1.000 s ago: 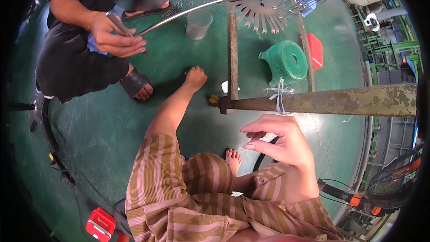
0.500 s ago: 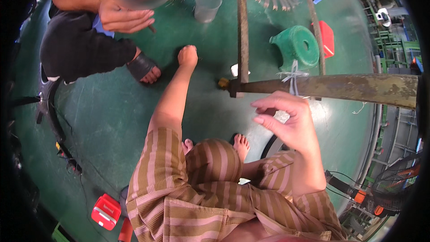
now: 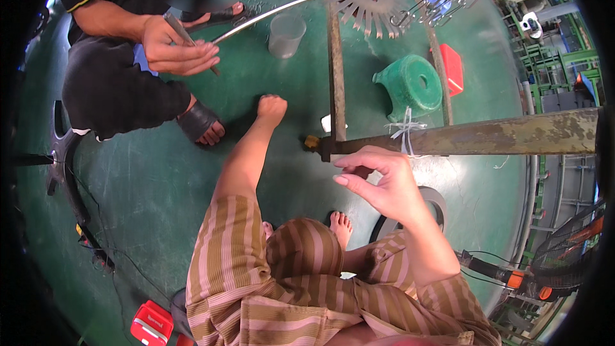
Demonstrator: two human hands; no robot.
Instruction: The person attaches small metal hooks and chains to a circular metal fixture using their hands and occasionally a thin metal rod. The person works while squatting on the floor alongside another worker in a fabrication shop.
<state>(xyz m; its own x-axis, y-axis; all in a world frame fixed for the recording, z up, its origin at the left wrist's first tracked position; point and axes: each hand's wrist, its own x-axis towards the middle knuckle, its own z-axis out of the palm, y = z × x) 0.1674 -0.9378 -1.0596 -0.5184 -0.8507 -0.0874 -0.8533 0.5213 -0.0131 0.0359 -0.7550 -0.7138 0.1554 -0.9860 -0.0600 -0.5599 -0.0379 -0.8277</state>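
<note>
Here, left hand [image 3: 272, 109] curled over floor [image 3: 160, 179]; cannot tell whether it pinches anything. Right hand [image 3: 393, 187] at its four o'clock, thumb and fingers parted. From right hand: worn metal beam [image 3: 512, 133] at two, white tie [image 3: 407, 129] round it at one.

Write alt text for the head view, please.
A person's left hand is curled shut low over a green floor; the right hand is half open near a worn metal frame. Opposite, a co-worker's hand holds a metal rod.
</note>
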